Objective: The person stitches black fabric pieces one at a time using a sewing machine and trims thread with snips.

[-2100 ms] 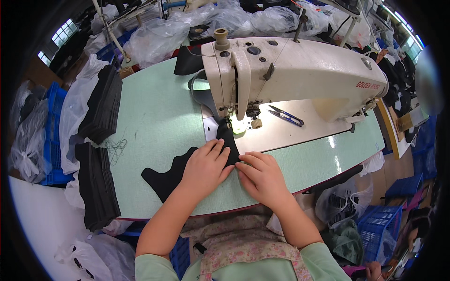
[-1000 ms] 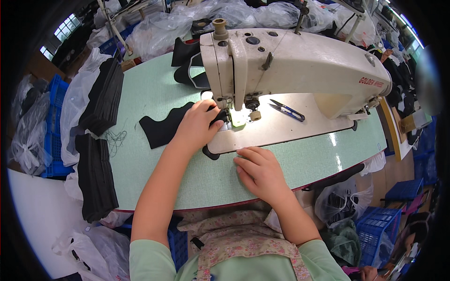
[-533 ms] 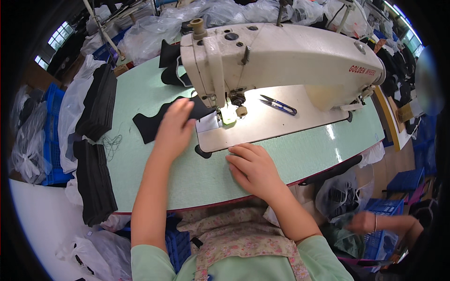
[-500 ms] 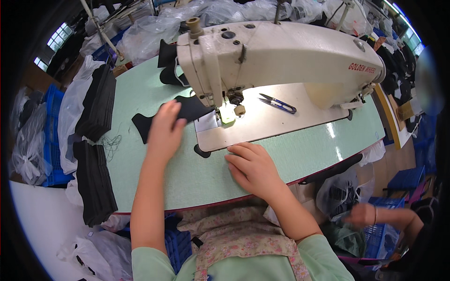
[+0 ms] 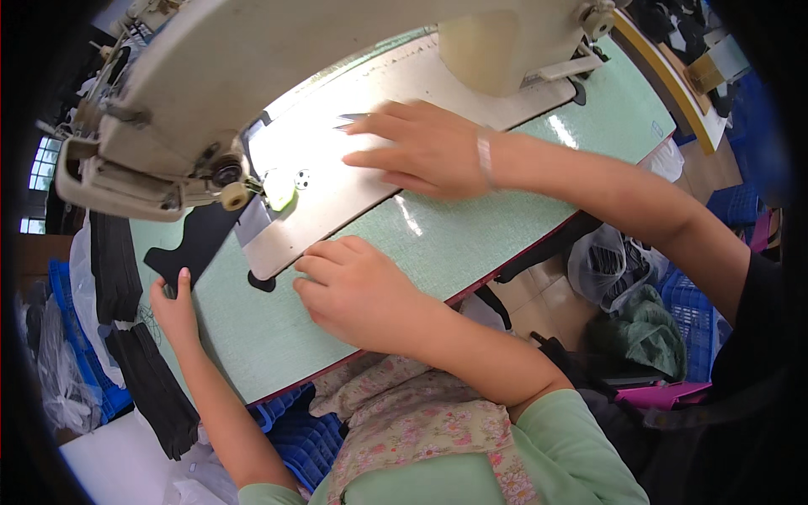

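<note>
A black fabric piece [image 5: 202,240] with a wavy edge lies at the left of the sewing machine [image 5: 194,101], its far end by the presser foot. My left hand [image 5: 175,311] has closed on the piece's near left corner, thumb on top. Just off the front edge of the metal machine bed [image 5: 337,198] rests my right hand [image 5: 362,295], empty, with fingers loosely bent and apart. Another person's hand [image 5: 421,150] reaches in from the right over the bed. Its fingertips are by the thread snips [image 5: 353,118], mostly hidden beneath it.
Stacks of black pieces [image 5: 151,387] line the left edge of the green tabletop [image 5: 471,227]. Blue crates [image 5: 71,328] and plastic bags stand beyond them. At the right are a clear bag [image 5: 602,261], a green bag [image 5: 644,337] and another blue crate [image 5: 690,303].
The view has shifted closer to the machine. My left hand has moved from on top of the fabric to its outer corner. The other person's arm has come in over the machine bed.
</note>
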The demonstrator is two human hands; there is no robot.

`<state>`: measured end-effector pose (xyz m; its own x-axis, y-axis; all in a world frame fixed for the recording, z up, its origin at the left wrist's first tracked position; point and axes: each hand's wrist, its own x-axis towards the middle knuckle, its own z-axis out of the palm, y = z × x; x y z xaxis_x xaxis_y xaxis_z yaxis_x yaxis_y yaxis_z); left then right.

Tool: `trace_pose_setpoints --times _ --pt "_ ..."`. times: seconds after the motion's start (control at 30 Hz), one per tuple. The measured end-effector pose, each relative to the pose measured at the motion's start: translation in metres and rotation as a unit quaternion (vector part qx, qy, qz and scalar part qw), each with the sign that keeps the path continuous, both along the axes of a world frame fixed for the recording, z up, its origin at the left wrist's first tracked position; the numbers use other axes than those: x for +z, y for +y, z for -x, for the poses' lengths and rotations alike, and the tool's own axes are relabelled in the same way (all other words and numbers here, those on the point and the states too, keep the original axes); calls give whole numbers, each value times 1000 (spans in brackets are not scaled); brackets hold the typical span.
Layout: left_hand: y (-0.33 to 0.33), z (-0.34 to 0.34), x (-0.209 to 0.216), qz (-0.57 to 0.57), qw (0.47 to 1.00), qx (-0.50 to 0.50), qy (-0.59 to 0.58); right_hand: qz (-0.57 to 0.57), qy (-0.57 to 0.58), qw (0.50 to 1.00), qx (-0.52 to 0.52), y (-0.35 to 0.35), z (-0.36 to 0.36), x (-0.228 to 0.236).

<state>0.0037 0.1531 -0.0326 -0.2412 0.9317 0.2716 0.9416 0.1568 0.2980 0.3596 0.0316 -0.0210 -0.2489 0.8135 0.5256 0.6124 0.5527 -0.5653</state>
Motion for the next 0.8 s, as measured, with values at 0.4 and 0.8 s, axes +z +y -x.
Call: trace_pose_setpoints --times 0.4,0.8 --pt "-5 8 -1 -40 998 37 -7 -30 5 1000 9 1 5 -3" --pt "-8 -2 4 -34 998 46 -13 20 -32 999 31 -2 -2 3"
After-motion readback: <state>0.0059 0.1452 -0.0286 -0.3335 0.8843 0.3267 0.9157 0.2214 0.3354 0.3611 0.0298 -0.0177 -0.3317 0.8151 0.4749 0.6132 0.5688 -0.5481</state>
